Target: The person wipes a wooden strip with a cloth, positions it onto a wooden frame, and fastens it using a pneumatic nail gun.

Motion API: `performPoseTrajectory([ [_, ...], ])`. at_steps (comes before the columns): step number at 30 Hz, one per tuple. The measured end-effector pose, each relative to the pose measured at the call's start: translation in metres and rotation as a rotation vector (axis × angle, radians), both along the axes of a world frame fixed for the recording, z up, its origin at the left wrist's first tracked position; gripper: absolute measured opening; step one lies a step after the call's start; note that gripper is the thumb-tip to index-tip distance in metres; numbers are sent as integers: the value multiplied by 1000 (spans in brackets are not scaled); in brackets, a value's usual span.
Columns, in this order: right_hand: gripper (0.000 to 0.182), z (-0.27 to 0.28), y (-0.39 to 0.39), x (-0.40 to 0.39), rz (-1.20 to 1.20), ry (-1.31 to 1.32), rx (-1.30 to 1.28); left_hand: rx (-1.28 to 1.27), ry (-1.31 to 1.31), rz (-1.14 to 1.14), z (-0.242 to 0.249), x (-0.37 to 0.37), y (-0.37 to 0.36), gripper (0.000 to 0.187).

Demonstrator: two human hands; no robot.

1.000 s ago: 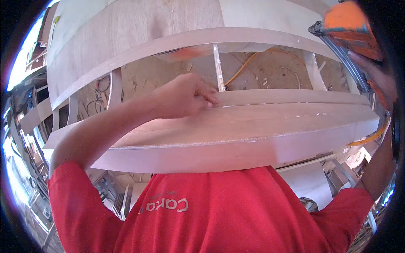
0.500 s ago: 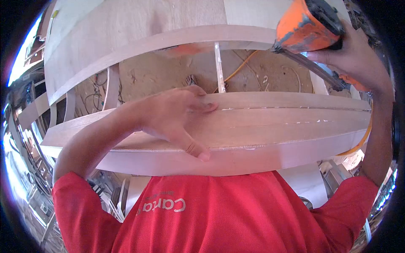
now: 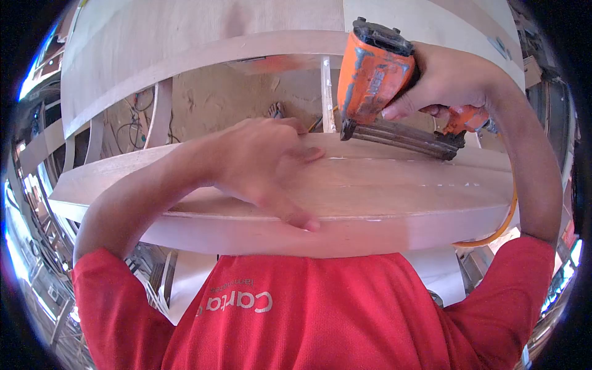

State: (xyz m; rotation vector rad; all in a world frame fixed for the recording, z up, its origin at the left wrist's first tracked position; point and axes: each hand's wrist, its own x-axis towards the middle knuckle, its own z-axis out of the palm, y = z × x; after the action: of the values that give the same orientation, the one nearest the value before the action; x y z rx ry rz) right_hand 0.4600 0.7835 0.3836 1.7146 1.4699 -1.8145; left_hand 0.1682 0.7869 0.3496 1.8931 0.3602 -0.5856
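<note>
My right hand (image 3: 447,80) is wrapped round the handle of an orange and black nail gun (image 3: 376,80). The gun's nose touches or hovers just over the far edge of a curved wooden panel (image 3: 370,179); which of the two I cannot tell. My left hand (image 3: 265,166) lies on the panel left of the gun, fingers apart, its thumb over the near edge and its fingertips by the far edge. White marks run in broken lines along the panel.
Beyond the panel, wooden ribs (image 3: 161,114) and a white-marked strut (image 3: 327,92) span to a large plywood sheet (image 3: 185,37). A yellow-orange hose (image 3: 499,231) curves at the right. Cables lie on the floor (image 3: 209,98).
The nail gun in my right hand has moved left and down to the panel's far edge. My left hand stays on the panel, and the view has shifted slightly.
</note>
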Motion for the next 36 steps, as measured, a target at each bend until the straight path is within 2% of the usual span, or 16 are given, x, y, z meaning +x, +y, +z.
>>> performPoseTrajectory([
  [6,37,-7,4,-2,7,94,-60,-4,54,-30,-3,3,1,107],
  [25,36,-3,6,-13,-7,97,-93,-21,91,-37,2,7,4,104],
  [28,46,-4,9,-13,9,22,-122,-22,117,-31,3,7,4,103],
  [31,43,-7,9,-12,43,-6,-103,-39,104,-19,1,7,4,103],
  [33,32,-11,11,-9,94,41,-94,-51,103,-15,-1,6,4,104],
  [34,32,-13,12,-7,100,37,-93,-55,101,-11,-2,6,3,104],
  [36,32,-18,13,-1,26,36,-14,-50,31,7,-4,3,1,105],
])
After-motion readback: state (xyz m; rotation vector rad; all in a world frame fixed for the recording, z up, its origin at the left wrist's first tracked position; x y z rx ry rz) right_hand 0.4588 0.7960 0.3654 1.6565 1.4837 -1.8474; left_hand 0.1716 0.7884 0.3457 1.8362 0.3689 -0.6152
